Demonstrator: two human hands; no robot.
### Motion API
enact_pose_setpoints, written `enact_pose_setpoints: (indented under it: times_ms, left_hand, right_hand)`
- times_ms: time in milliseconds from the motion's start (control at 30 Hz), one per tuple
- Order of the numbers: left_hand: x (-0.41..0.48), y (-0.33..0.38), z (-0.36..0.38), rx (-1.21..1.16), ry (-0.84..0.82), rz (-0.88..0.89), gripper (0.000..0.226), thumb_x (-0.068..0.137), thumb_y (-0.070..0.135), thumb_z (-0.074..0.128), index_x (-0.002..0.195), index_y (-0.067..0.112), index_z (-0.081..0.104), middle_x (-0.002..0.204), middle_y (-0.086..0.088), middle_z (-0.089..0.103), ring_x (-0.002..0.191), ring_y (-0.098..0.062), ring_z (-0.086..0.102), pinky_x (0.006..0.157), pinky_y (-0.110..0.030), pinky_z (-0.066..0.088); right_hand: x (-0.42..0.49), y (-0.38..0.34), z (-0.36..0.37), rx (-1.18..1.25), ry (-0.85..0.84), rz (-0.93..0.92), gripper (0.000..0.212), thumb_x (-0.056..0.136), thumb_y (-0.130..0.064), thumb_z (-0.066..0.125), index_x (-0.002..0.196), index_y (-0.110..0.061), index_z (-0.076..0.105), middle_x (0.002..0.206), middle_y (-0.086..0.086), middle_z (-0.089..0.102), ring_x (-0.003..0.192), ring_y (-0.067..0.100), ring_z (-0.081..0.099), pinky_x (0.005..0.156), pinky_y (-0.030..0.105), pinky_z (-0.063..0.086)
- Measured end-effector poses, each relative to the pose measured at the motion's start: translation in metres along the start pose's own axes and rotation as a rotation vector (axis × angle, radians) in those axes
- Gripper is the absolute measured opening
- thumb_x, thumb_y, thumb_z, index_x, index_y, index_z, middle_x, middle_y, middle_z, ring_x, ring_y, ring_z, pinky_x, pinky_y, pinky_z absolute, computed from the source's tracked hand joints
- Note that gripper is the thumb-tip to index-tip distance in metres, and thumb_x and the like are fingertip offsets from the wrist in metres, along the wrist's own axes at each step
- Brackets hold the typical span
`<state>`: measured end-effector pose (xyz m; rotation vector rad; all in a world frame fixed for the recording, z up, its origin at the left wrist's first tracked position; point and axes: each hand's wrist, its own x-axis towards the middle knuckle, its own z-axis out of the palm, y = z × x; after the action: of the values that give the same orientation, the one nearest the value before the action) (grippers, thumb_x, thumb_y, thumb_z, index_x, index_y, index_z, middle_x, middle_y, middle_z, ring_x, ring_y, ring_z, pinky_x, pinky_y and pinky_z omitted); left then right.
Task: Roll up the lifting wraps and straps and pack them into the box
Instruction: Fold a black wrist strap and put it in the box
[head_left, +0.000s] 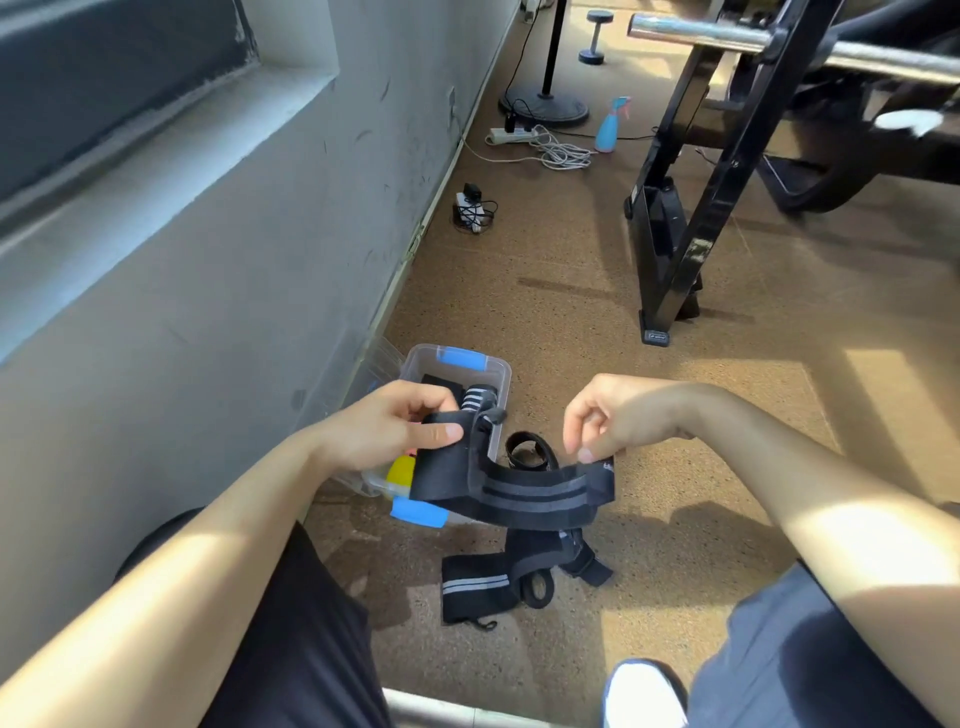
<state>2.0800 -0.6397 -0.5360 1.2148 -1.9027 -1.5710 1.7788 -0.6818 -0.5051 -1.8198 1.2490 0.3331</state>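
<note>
A black wrap with grey stripes (540, 499) stretches between my hands above the floor. My left hand (400, 423) grips its left end, thumb on top. My right hand (608, 421) pinches the right end between fingertips. Just behind the wrap stands a clear plastic box with blue latches (488, 371), holding a rolled striped wrap (478, 400) and something yellow (401, 470). More black wraps and straps (514, 579) lie in a loose heap on the floor below. A curled black strap (524, 449) lies beside the box.
A grey wall (234, 270) runs along the left. A black rack frame (691, 223) with a steel barbell (779, 44) stands at right. Power strips and cables (540, 143), a blue spray bottle (609, 124) and a dumbbell (596, 36) lie further off. My white shoe (641, 696) shows below.
</note>
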Motion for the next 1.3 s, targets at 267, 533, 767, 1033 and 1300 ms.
enact_pose_setpoints:
  times_ms: [267,533,767,1033,1300]
  left_hand:
    - [0.005,0.006,0.014,-0.116,-0.073,0.019,0.013,0.101,0.001,0.056,0.090,0.002,0.061,0.084,0.001,0.061,0.081,-0.005,0.060,0.077,-0.018,0.049]
    - [0.011,0.003,0.016,-0.135,0.053,0.010,0.015,0.100,0.013,0.064,0.100,-0.001,0.064,0.092,-0.013,0.063,0.090,-0.017,0.060,0.089,-0.040,0.051]
    - [0.010,0.005,0.017,-0.210,0.187,-0.005,0.037,0.090,0.038,0.071,0.116,0.013,0.067,0.111,-0.019,0.067,0.098,-0.026,0.067,0.088,-0.038,0.057]
    - [0.014,0.002,0.026,-0.003,0.450,0.101,0.022,0.082,0.012,0.084,0.099,0.014,0.070,0.091,-0.013,0.072,0.074,-0.021,0.066,0.073,-0.044,0.059]
    - [0.021,0.004,0.025,0.010,0.453,0.073,0.028,0.090,0.002,0.057,0.100,0.020,0.075,0.092,0.002,0.077,0.088,-0.015,0.072,0.084,-0.042,0.059]
  right_hand:
    - [0.002,-0.038,0.020,0.399,0.176,-0.233,0.042,0.088,-0.021,0.079,0.127,-0.026,0.065,0.129,0.001,0.065,0.112,0.013,0.067,0.091,0.025,0.057]
    - [0.008,-0.042,0.026,0.597,0.169,-0.268,0.016,0.091,0.001,0.071,0.107,0.003,0.068,0.088,0.013,0.074,0.079,0.020,0.071,0.069,0.025,0.058]
    - [0.011,-0.043,0.026,0.838,0.322,-0.289,0.013,0.091,0.007,0.068,0.100,0.000,0.062,0.088,0.018,0.072,0.081,0.022,0.071,0.069,0.026,0.058]
    - [0.021,-0.046,0.034,0.798,0.490,-0.290,0.009,0.092,0.001,0.070,0.094,-0.006,0.064,0.091,0.013,0.072,0.083,0.018,0.070,0.077,0.032,0.059]
    - [0.031,-0.043,0.035,0.531,0.613,-0.280,0.037,0.082,-0.018,0.084,0.113,-0.025,0.064,0.114,-0.004,0.069,0.100,0.009,0.067,0.095,0.031,0.054]
